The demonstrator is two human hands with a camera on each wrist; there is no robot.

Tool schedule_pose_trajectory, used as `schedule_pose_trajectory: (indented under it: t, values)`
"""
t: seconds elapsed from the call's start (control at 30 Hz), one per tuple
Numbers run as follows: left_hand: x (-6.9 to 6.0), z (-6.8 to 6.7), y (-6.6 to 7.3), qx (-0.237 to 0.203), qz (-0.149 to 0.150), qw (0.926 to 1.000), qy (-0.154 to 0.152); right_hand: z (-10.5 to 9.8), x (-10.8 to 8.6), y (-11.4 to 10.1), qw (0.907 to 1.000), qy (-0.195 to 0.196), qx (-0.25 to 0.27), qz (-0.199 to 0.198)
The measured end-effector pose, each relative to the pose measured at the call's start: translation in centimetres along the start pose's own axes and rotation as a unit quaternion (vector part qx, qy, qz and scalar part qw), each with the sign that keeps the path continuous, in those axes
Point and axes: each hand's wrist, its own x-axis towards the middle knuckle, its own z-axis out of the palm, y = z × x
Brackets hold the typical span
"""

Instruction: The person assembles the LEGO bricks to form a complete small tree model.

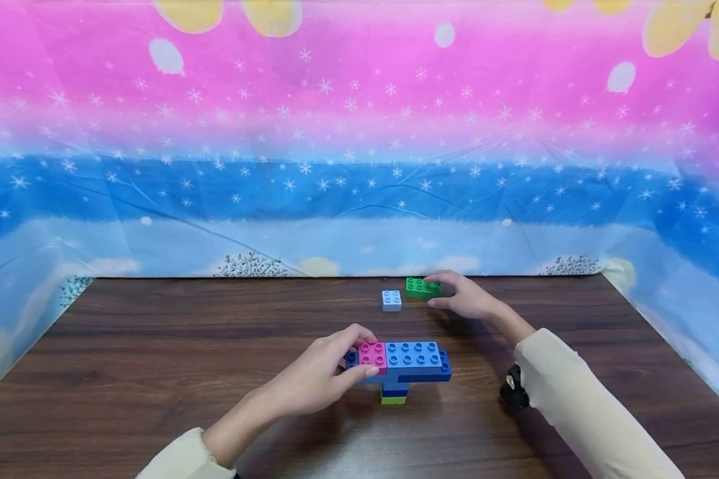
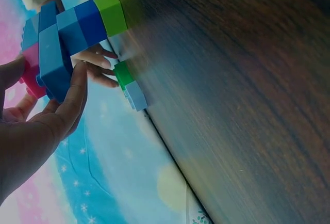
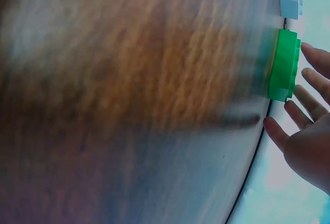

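Right now, the left hand has its grip on the pink brick, pinching it between thumb and fingers. That brick sits on top of the brick tower, beside a light blue brick. The tower stands on a lime brick at the middle of the brown surface.

The right hand is at the green brick, near the back edge. Its grip is loose, with thumb and fingers spread and not squeezing anything. A pale brick sits just beside the green one.

The step seems to be getting the green brick while the tower is held steady. Next, the right thumb and fingers would need to pinch the green brick's sides, without bumping the pale one.

No brand names, labels or words can be read on the bricks, and the cloth shows only pictures like snowflakes.
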Motion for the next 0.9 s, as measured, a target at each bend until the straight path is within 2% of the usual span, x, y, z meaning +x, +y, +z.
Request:
schedule_pose_trajectory:
  t: [0.23,0.47,0.9]
  values:
    - [0.1,0.0,0.0,-0.001,0.004,1.0,0.0,-0.2,-0.4,0.1,0.9998,-0.007,-0.015,-0.014]
    - [0.0,-0.1,0.1,0.001,0.002,1.0,-0.001,-0.4,-1.8,-0.4,0.998,-0.008,-0.019,-0.06]
    - [0.0,-0.1,0.1,-0.006,-0.002,1.0,-0.005,0.0,-2.4,0.0,0.9991,-0.013,-0.021,-0.034]
